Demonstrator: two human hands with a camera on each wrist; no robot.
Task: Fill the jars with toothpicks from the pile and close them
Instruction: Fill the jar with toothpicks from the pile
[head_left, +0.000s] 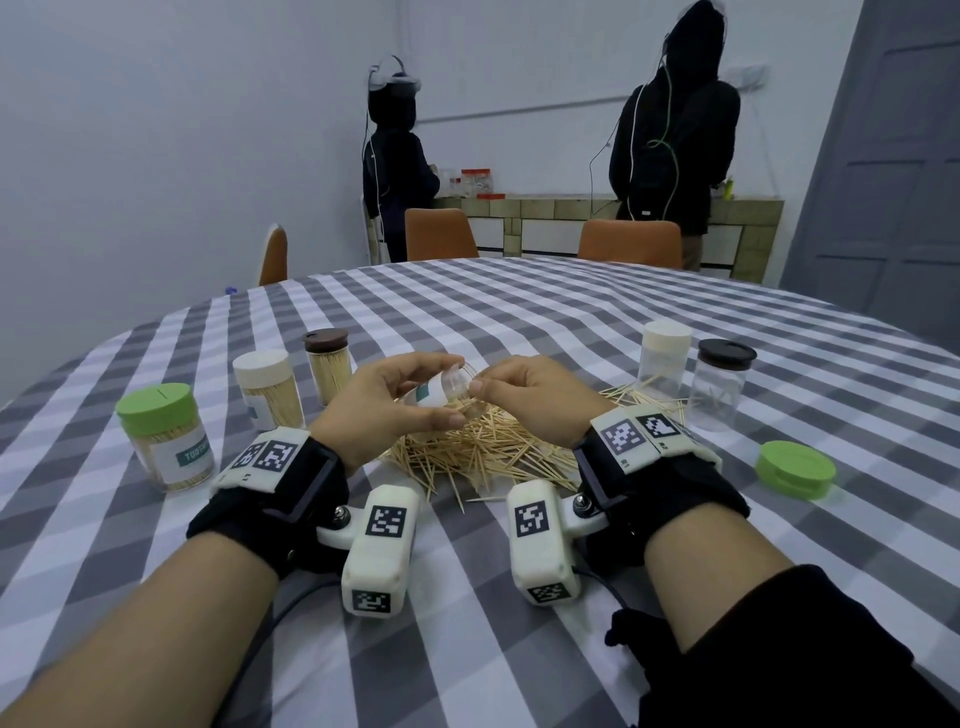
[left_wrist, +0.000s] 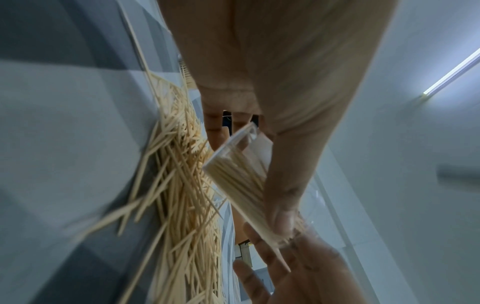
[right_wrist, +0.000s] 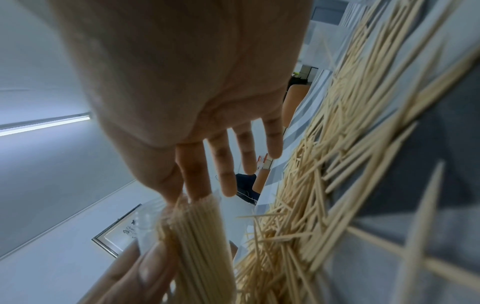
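My left hand (head_left: 389, 395) grips a clear labelled jar (head_left: 440, 389) tilted on its side above the toothpick pile (head_left: 493, 452), mouth toward my right hand. In the left wrist view the jar (left_wrist: 233, 174) is partly filled with toothpicks, with my thumb lying along it. My right hand (head_left: 483, 387) pinches a bundle of toothpicks (right_wrist: 200, 236) at the jar's mouth between thumb and forefinger; its other fingers (right_wrist: 249, 152) are straight. The pile (right_wrist: 337, 164) spreads over the checked tablecloth just below both hands.
Three lidded jars full of toothpicks stand at the left: green lid (head_left: 156, 405), cream lid (head_left: 262, 366), brown lid (head_left: 325, 340). At the right stand two nearly empty lidded jars (head_left: 665, 353) (head_left: 723, 382), and a loose green lid (head_left: 795, 467). Two people stand at a far counter.
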